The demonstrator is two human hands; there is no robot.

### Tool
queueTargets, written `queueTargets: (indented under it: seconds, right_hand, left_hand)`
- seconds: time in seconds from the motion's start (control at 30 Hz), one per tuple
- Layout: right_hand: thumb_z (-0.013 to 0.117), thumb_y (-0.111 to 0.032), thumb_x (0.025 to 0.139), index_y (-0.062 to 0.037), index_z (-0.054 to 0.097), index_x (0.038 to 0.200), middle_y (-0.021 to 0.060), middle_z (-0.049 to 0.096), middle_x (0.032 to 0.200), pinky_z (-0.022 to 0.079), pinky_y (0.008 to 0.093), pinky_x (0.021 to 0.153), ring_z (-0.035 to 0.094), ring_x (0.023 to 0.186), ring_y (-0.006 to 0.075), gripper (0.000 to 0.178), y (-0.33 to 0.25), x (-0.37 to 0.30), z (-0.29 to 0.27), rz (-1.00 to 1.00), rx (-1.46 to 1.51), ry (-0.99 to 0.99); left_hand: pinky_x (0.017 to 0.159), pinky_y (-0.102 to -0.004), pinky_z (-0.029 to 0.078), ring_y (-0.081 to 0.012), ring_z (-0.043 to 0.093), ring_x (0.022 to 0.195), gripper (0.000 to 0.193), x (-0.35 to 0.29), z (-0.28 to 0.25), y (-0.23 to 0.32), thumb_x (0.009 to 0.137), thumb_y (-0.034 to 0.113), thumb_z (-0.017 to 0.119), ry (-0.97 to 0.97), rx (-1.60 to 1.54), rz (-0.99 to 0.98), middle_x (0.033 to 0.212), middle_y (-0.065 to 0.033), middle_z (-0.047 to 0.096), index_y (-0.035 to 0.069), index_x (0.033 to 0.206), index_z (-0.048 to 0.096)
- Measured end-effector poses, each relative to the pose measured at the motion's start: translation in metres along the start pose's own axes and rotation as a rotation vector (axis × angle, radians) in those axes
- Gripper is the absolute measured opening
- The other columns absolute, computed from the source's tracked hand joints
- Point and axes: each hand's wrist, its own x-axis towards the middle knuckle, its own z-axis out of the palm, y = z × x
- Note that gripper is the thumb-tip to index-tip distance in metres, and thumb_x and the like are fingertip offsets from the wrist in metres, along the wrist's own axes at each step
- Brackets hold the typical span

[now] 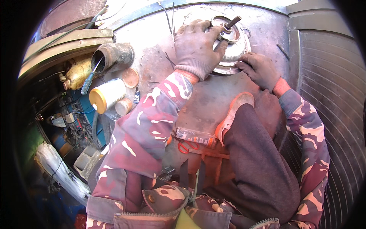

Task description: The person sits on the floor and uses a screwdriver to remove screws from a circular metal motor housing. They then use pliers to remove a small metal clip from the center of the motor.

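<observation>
A round, silvery metal housing (231, 57) lies on the worn metal surface in front of me, with a ring-shaped hub and a dark shaft (233, 21) sticking up at a tilt. My left hand (198, 47), in a grey-brown work glove, lies over the housing's left side. Its fingers are spread, and the thumb and forefinger reach toward the hub. At the lower right rim is my right hand (260, 69), gloved too. Its fingers are curled and pinched together at the edge; whatever sits between the fingertips is hidden.
To the left lie a dark metal cylinder (121, 57), a blue-handled screwdriver (88, 82), a dirty plastic bottle (80, 72) and a white spool (110, 93). Red-handled scissors (187, 147) and a plastic packet (196, 136) are near my foot (236, 112). A ribbed metal shutter (331, 80) stands at right.
</observation>
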Motion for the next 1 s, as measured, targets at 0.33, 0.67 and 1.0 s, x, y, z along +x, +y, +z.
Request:
queueTargets:
  seconds: [0.33,0.67,1.0]
  right_hand:
    - [0.069,-0.031,0.106,-0.004,0.076,0.107,0.0177,0.076,0.097,0.06,0.0429,0.077,0.076,0.088,0.0372,0.028,0.003,-0.016,0.037,0.125,0.266,0.206]
    - [0.071,-0.035,0.105,-0.0027,0.077,0.102,0.0173,0.076,0.093,0.059,0.0407,0.074,0.077,0.085,0.0335,0.033,-0.01,-0.026,0.051,0.287,0.212,0.28]
    - [0.069,-0.033,0.105,-0.0024,0.075,0.095,0.0185,0.072,0.086,0.056,0.0459,0.072,0.073,0.08,0.0378,0.033,-0.008,-0.017,0.035,0.201,0.155,0.189]
  left_hand:
    - [0.106,-0.0517,0.046,-0.0281,0.066,0.125,0.042,-0.004,0.002,0.009,0.079,0.042,0.088,0.023,0.013,0.006,0.12,-0.008,0.075,0.024,0.115,0.081]
    - [0.103,-0.048,0.049,-0.0274,0.068,0.118,0.038,-0.012,0.011,0.018,0.081,0.042,0.088,0.098,0.057,-0.061,0.118,-0.0026,0.075,0.028,0.116,0.083]
    - [0.107,-0.0502,0.047,-0.0277,0.067,0.124,0.038,-0.009,0.002,0.016,0.084,0.041,0.087,0.014,0.062,-0.068,0.123,-0.0042,0.075,0.029,0.12,0.082]
